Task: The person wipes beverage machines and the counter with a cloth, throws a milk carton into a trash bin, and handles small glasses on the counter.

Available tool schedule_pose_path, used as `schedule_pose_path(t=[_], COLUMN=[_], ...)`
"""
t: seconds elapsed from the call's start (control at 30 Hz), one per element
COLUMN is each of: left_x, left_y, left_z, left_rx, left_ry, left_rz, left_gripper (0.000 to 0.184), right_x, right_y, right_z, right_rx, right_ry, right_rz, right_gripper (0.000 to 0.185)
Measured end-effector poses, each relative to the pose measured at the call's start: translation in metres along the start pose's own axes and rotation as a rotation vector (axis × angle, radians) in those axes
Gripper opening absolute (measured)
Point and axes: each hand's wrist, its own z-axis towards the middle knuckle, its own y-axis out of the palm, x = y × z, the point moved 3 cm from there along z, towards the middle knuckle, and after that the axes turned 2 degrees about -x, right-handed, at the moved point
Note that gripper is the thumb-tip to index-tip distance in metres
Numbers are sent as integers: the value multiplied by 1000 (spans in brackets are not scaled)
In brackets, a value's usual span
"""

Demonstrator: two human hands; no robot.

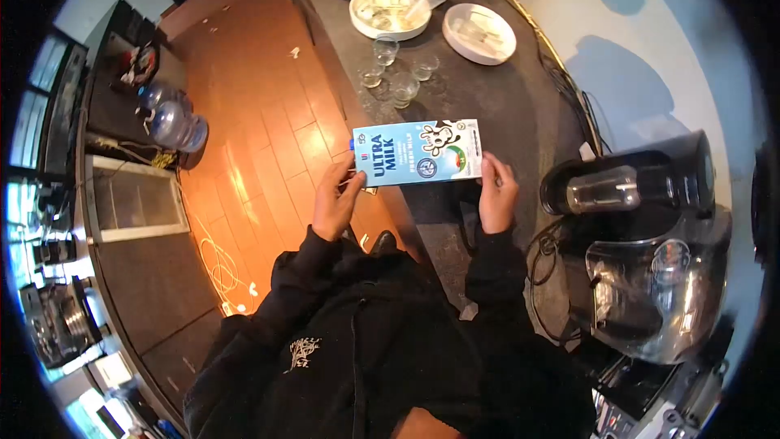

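A light blue and white milk carton (414, 153) is held sideways in front of me, above the counter's near edge. Its blue cap points left, and the printed front with a cow faces up toward me. My left hand (337, 195) grips the cap end, thumb on the front. At the other end, my right hand (497, 194) pinches the carton's base, thumb and fingers at its edge. Beyond the carton, several small clear glasses (403, 88) stand in a group on the dark counter (463, 106).
White round dishes (479, 34) with clear items stand at the counter's far end. To the right is a black coffee machine (630, 183) with a clear tank and a cable. A large blue water bottle (175, 118) stands left, and a white cable (218, 264) lies on the floor.
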Motion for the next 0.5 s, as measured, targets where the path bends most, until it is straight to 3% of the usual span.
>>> schedule_pose_path(t=[0.3,0.5], left_x=[5,-1], left_y=[-90,-148], left_z=[-19,-8], left_rx=[334,433], left_ry=[1,5], left_rz=[60,-54], left_gripper=[37,37], right_x=[-48,-80], right_y=[85,152], right_z=[-26,-7], right_rx=[-345,-402], right_ry=[5,-80], right_rz=[196,163], right_gripper=[30,29])
